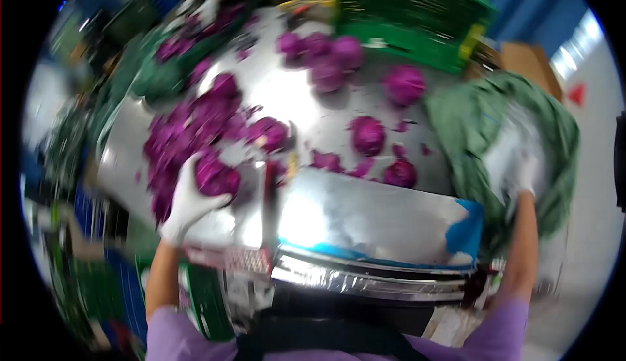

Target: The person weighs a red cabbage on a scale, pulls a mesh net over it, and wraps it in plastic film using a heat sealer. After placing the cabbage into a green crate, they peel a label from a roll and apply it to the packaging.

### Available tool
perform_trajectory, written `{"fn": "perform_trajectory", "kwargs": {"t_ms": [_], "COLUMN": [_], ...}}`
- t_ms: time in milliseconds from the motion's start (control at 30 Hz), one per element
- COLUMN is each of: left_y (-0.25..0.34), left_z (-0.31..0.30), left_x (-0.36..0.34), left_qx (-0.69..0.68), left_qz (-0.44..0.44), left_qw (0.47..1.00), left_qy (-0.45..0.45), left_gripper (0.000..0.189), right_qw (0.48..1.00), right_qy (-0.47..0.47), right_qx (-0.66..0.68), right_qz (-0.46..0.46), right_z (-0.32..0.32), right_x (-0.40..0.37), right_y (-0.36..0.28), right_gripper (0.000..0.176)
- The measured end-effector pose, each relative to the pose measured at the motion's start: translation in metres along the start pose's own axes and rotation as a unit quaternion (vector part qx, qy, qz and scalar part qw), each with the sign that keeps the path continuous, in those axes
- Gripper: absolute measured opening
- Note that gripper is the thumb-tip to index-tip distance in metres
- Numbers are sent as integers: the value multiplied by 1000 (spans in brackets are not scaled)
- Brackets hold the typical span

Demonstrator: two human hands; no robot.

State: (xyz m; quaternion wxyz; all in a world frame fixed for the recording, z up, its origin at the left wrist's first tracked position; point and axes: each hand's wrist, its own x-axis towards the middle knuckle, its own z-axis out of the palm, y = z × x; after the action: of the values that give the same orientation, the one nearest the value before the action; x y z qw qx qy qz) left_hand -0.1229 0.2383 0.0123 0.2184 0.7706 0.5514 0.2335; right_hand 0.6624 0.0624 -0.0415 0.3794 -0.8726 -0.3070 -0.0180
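Note:
My left hand (190, 203), in a white glove, curves its thumb and fingers round a red cabbage (217, 177) at the edge of a heap of purple leaves (186, 133). On the far right, my right hand (523, 175), gloved in white too, reaches into a green sack (469, 123) with a pale inside. Motion smears its fingers, and whatever they touch cannot be made out. Close to my left hand lies another cabbage (267, 134), and one more cabbage (368, 135) sits mid-table.
Several cabbages (326, 73) stand toward the back of the metal table (267, 41). Behind them is a green crate (411, 18). A metal panel with blue edges (365, 214) lies along the front. Leaf scraps (326, 161) are scattered near it. A cardboard box (531, 64) stands behind the sack.

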Motion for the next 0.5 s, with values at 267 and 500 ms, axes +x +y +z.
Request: {"fn": "perform_trajectory", "kwargs": {"t_ms": [267,500], "left_y": [-81,16], "left_z": [-29,34], "left_x": [-60,-105], "left_qx": [40,-97], "left_qz": [-38,108], "left_qw": [997,983], "left_qy": [-61,110], "left_gripper": [116,61], "right_qw": [949,764], "right_qy": [232,-64], "right_qx": [-16,642], "right_qz": [-213,-30], "right_z": [-127,-182], "right_x": [19,-64], "right_y": [-5,-22], "right_gripper": [30,30]}}
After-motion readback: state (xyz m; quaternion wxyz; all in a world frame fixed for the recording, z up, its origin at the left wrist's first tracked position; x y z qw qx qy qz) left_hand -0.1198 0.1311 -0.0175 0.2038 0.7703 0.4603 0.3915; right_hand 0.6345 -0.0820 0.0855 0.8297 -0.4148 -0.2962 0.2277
